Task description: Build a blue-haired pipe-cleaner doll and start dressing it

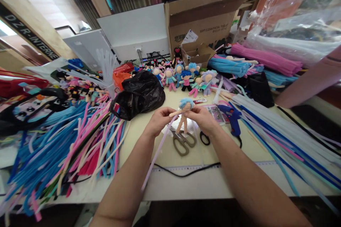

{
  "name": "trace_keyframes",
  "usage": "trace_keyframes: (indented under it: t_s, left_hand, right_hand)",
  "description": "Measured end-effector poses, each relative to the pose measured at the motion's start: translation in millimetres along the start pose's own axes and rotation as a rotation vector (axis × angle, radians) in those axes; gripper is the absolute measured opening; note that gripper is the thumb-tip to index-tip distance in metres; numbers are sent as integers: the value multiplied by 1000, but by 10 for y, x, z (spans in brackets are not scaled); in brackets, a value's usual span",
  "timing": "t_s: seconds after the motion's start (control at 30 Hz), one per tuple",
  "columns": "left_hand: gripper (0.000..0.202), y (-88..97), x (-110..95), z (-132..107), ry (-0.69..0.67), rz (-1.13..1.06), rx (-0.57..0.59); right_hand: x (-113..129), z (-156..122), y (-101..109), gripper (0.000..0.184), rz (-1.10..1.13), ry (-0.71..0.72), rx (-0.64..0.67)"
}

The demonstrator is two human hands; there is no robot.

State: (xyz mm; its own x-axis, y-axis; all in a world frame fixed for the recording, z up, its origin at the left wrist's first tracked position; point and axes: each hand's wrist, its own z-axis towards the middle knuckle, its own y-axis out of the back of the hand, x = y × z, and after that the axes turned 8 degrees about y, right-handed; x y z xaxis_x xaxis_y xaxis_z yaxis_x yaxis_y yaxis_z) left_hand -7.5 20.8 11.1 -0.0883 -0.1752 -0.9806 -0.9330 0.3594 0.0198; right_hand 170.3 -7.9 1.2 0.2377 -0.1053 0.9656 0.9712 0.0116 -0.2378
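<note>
Between my hands, above the table, is a small pipe-cleaner doll (182, 122) with light blue hair and a bare beige body. The fingertips of my left hand (159, 120) pinch its outstretched arm and a pale lilac pipe cleaner (157, 153), which slants down toward the table edge. My right hand (203, 117) is closed on the doll's other side, near head and shoulder. Beneath the doll lie scissors with grey-brown handles (183, 143), partly hidden by its legs. By my right wrist is a black scissor handle loop (205, 138).
A blue glue gun (231, 117) lies right of my hand. Bundles of pipe cleaners flank both sides, blue and pink ones (66, 145) left, white ones (269, 120) right. Finished dolls (186, 78) stand behind, near a black plastic bag (141, 94) and cardboard box (202, 21). A black cable (183, 175) crosses the front.
</note>
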Motion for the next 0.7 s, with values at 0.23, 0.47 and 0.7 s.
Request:
trace_keyframes:
  t_s: [0.23,0.47,0.7]
  left_hand:
    - [36,10,34,22,-88,-90,23]
    - [29,17,32,10,-140,-86,56]
    - [34,-48,-31,-30,-82,-70,-35]
  right_hand:
    - [27,-4,-24,24,20,14,21]
    - [91,-18,-33,23,40,-18,25]
    - [23,-13,-40,26,67,25,34]
